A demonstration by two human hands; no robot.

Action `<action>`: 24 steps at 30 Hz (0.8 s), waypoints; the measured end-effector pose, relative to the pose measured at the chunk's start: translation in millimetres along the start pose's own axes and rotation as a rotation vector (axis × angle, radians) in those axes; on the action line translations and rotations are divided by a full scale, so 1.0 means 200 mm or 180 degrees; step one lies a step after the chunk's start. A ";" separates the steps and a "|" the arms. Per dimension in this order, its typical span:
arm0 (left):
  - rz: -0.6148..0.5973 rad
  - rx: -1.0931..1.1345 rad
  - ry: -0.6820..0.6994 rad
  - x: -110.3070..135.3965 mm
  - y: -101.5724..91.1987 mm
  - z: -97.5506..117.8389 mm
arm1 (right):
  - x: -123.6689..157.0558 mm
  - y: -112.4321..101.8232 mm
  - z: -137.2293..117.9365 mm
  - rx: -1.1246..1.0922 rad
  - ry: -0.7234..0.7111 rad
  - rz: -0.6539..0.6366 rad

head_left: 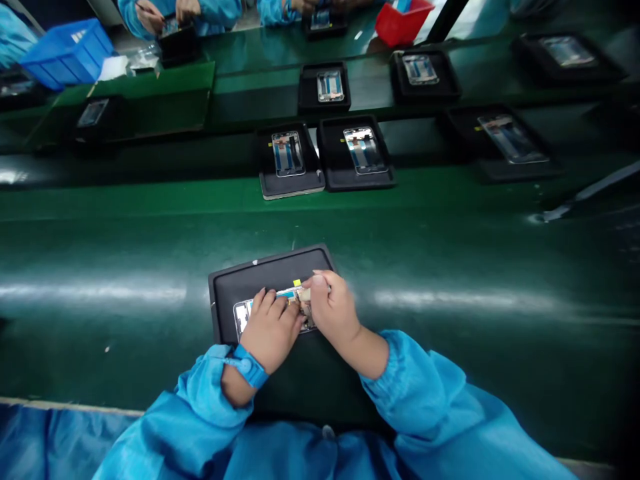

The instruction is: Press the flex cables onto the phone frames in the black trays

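Note:
A phone frame [241,319] with exposed inner parts lies in a black tray [270,267] on the green bench in front of me. My left hand [273,327] rests flat over the middle of the frame, fingers stretched across it. Over the frame's right end, my right hand [333,307] is closed in a pinch. Whatever sits between its fingertips is too small to make out. A yellow tab [297,283] sticks up at the frame's far edge. Both hands cover much of the frame. A blue wrist strap [250,367] circles my left wrist.
Beyond my tray, several black trays with phone frames, such as one tray [293,183] and its neighbour [357,177], stand along the bench. A blue bin [70,57] is at the far left, a red bin [400,27] at the back. Co-workers' hands [165,13] work across the bench.

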State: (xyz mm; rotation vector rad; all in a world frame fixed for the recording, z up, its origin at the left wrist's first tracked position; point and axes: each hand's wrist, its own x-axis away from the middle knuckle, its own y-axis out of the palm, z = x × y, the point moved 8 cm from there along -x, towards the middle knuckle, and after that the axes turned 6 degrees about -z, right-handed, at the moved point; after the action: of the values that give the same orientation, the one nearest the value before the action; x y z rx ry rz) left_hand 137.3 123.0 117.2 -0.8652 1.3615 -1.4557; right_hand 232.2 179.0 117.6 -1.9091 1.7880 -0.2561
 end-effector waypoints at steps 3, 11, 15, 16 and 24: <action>-0.0014 -0.0065 0.0019 0.01 0.00 0.00 | -0.01 0.00 -0.04 0.0207 -0.0214 -0.0124; -0.0178 -0.0008 0.0139 0.02 0.03 0.02 | 0.02 0.18 -0.21 0.1256 -0.1237 -0.0955; -0.0059 0.0094 0.0074 0.02 0.02 -0.01 | 0.00 0.18 -0.21 0.1130 -0.1220 -0.0901; -0.0020 0.0119 0.0033 0.02 0.02 -0.02 | -0.01 0.16 -0.20 0.0981 -0.1104 -0.0840; 0.0133 0.0117 -0.0116 0.02 0.02 -0.03 | 0.01 -0.03 0.04 -0.0308 0.0543 0.0090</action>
State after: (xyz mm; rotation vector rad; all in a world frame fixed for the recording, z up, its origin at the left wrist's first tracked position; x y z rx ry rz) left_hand 131.3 120.8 111.9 -0.8313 1.3144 -1.4223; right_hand 241.7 179.5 113.0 -1.9785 1.9695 -0.3374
